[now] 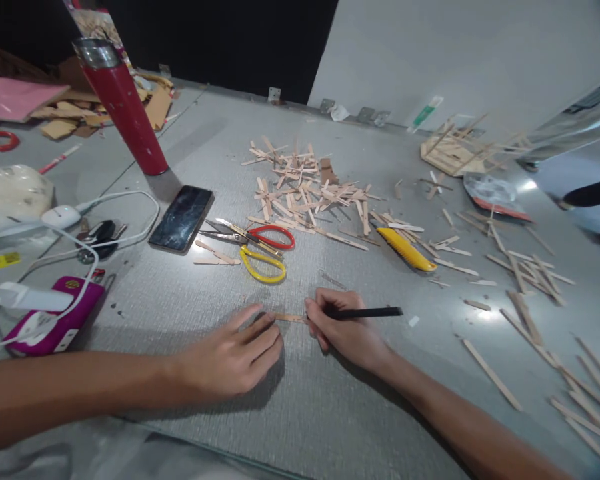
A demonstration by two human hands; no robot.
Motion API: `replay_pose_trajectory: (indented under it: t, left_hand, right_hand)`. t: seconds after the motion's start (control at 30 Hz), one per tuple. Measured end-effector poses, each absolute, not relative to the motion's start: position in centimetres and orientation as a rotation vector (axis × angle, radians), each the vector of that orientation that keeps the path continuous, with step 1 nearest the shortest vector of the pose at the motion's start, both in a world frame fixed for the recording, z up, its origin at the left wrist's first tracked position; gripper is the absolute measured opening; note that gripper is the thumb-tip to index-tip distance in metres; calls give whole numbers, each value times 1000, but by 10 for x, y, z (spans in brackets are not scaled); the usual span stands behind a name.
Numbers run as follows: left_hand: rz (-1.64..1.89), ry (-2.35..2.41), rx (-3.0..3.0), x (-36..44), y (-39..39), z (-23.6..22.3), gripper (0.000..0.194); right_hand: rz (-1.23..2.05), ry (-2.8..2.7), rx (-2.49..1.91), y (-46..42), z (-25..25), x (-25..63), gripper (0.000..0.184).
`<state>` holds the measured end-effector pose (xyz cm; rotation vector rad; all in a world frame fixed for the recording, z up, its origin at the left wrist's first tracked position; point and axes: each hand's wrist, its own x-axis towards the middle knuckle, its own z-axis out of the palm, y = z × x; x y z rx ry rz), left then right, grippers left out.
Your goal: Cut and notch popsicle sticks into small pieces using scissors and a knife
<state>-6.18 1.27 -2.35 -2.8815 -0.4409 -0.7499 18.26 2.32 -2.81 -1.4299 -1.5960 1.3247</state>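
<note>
A short wooden craft stick lies flat on the table between my two hands. The fingers of my left hand press its left end against the surface. Closed round a black pen, my right hand rests at the stick's right end; the pen's tip is hidden behind the fingers. Just beyond my hands lie scissors with yellow handles and another pair with red handles, the two overlapping. Small pieces of stick sit beside their blades.
A pile of craft sticks spreads across the back, more on the right. A yellow cutter lies near them. Leftward are a phone, red bottle, white cable and purple power adapter. A stick structure stands back right.
</note>
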Motion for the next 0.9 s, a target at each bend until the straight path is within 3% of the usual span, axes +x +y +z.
replay_pose_trajectory:
  t: [0.63,0.9]
  left_hand:
    - [-753,-448,-2859,-59,13,-19,27]
    - [-760,-458,-2865,-59,13,-20,30]
  right_hand:
    - [1380,-1484,-1482,25,-25,175,49]
    - [1242,-1641,-1492,23,-27,177,47]
